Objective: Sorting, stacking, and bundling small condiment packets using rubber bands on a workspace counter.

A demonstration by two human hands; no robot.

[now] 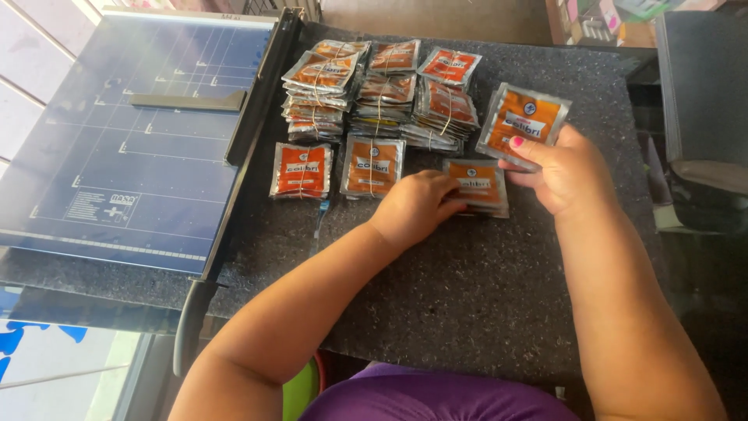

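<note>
Both hands worked at the far middle of the counter [483, 312], over a spread of small orange-and-silver sachets. Her right hand [565, 175] was closed on a small stack of sachets [523, 121], thumb across the front and fingers behind, tilting it up toward the camera so the face could be seen and the edges kept square. Her left hand [413, 206] lay curled, fingers down, on a second stack [479, 185] that rested flat on the counter just below the raised one; it seemed to be pinning that stack so it would not slide, though the fingertips were hidden and I cannot tell whether they gripped or only pressed.

Left of that stack, two banded bundles [301, 170] [372, 165] lay side by side in a neat row, each tied with a thin band, probably rubber. Behind them stood taller heaps of banded bundles [382, 93], packed close together in three rough columns, touching one another, which kept the finished ones apart from the loose ones in hand.

At the left edge sat a blue paper cutter [132, 140] with a printed grid, its long arm [253, 86] lying down along the right side, next to the heaps but not touching the row in front. A dark object [705, 86] stood at the far right, well apart.
</note>
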